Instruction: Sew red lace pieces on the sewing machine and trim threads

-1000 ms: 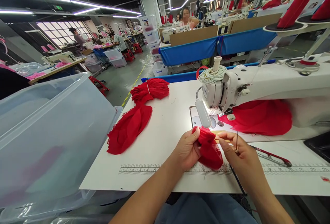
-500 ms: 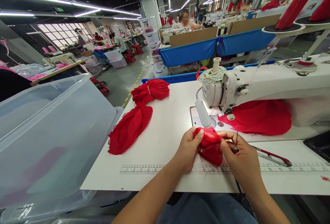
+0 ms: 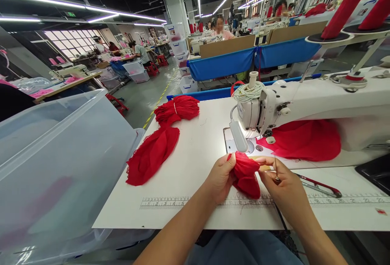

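Head view: the left hand [image 3: 219, 177] and right hand [image 3: 282, 185] both pinch the small crumpled red lace piece [image 3: 245, 173], now slightly lower than before, just in front of the white sewing machine [image 3: 304, 100]. The right hand also holds a thin metal tool [image 3: 276, 170], its tip hard to make out.

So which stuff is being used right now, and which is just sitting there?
In use:
- left hand and right hand holding the small red cloth piece
- thin metal tool in the right hand

Lying about:
- red lace bundle
- red-handled scissors
- clear plastic bin
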A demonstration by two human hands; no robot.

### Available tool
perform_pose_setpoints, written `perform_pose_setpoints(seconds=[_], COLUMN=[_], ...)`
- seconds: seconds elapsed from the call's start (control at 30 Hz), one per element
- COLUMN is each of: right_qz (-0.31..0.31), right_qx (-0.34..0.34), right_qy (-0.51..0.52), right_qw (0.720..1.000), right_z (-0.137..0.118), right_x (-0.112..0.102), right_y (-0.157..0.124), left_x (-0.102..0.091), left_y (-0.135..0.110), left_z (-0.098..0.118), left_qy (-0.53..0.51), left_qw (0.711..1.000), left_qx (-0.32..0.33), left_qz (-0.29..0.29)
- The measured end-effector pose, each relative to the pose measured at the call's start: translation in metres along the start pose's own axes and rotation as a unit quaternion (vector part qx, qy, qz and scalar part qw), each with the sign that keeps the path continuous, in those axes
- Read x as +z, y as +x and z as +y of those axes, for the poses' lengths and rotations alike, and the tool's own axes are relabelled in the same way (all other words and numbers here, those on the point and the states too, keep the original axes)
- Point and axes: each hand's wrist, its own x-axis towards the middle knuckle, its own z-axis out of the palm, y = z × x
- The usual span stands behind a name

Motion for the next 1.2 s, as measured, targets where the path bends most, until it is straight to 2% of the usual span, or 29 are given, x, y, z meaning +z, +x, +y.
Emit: perform_pose_setpoints(seconds=[0.1,0.2,0.27,0.37,0.47,0.57,0.67,0.77,0.87,0.97,1.1,1.2], right_qz=[0.063,0.042,0.026,-0.003,-0.028,-0.026,-0.016,0.002,0.019,0.056,0.082,0.086], right_qx=[-0.033,-0.041,-0.022,0.03,0.066,0.069,0.059,0.022,-0.047,-0.09,-0.116,-0.147], right_qy=[-0.002,0.004,0.018,0.09,0.185,0.253,0.272,0.223,0.117,0.026,-0.025,-0.056], right_qw=[0.997,0.998,0.999,0.996,0.98,0.965,0.96,0.975,0.992,0.994,0.989,0.984], right_z=[-0.006,-0.01,-0.01,-0.005,0.0,0.0,-0.001,-0.002,-0.004,-0.007,-0.01,-0.008], right_x=[-0.005,-0.007,-0.006,-0.001,0.007,0.014,0.017,0.016,0.014,0.014,0.013,0.009], right_y=[-0.003,-0.004,-0.003,-0.002,-0.001,0.001,0.002,0.002,-0.003,-0.007,-0.008,-0.009], left_x=[0.001,0.003,0.004,0.005,0.004,0.004,0.005,0.006,0.006,0.005,0.004,0.006], left_y=[-0.001,-0.002,-0.002,-0.001,-0.001,-0.001,-0.002,-0.004,-0.005,-0.006,-0.005,-0.008], left_z=[0.0,0.0,0.001,0.002,0.002,0.002,0.002,0.004,0.005,0.005,0.007,0.012], left_qy=[0.013,0.017,0.014,0.009,0.016,0.02,0.027,0.023,-0.003,-0.015,-0.035,-0.051], left_qw=[1.0,1.0,1.0,0.999,0.999,0.998,0.995,0.994,0.997,0.998,0.995,0.994], left_qx=[0.009,0.018,0.024,0.031,0.03,0.033,0.062,0.079,0.063,0.056,0.076,0.064], left_qz=[0.005,-0.002,-0.001,0.012,0.03,0.046,0.076,0.073,0.041,0.023,0.048,0.077])
